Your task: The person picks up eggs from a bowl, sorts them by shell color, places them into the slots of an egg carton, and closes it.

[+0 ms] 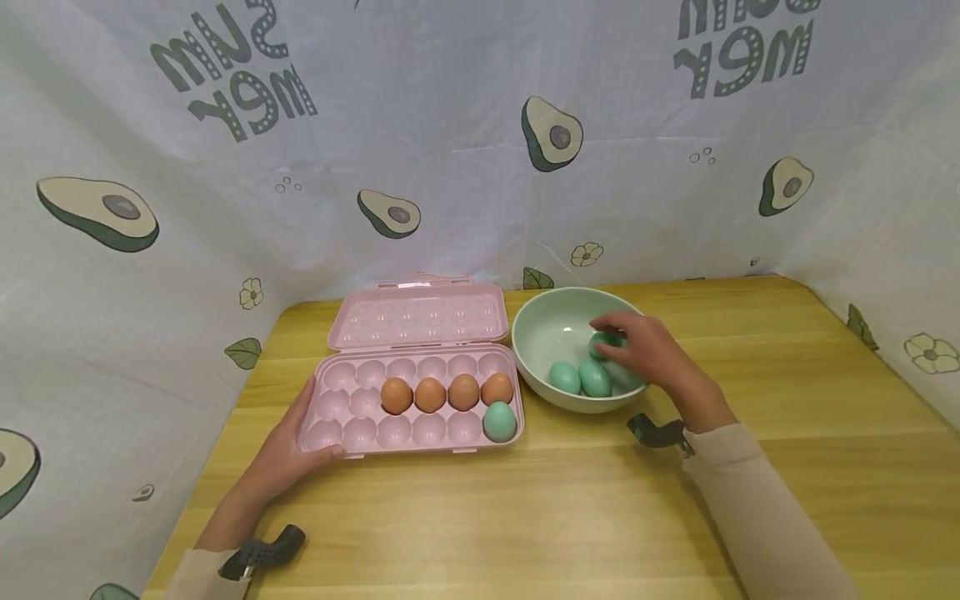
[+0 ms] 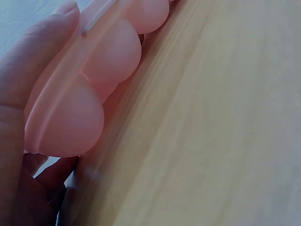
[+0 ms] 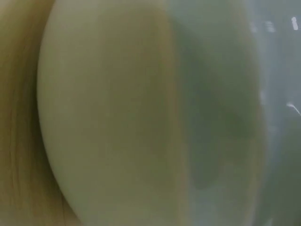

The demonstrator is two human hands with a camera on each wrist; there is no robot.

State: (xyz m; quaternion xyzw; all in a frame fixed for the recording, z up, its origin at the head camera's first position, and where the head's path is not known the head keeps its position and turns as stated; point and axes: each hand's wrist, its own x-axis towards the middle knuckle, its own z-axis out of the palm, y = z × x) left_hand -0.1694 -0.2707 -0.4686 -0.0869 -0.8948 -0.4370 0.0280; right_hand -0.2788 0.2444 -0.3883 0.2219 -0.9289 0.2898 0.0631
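A pink egg carton (image 1: 408, 441) lies with its lid (image 1: 417, 317) folded back. Several brown eggs (image 1: 430, 395) fill the right part of its middle row, and a green egg (image 1: 500, 422) sits in the front right corner. My left hand (image 1: 277, 457) holds the carton by its left end, thumb along the front edge; the left wrist view shows the thumb against the carton's rim (image 2: 56, 87). Inside the pale green bowl (image 1: 536, 385), my right hand (image 1: 651, 354) pinches a green egg (image 1: 601, 344) between thumb and fingers. Two more green eggs (image 1: 565, 377) lie beside it at the bowl's bottom.
Carton and bowl stand side by side, nearly touching, toward the back of a wooden table (image 1: 480, 533). A white curtain (image 1: 465, 192) with avocado prints hangs behind the table and at both sides. The bowl's wall (image 3: 108, 113) fills most of the right wrist view.
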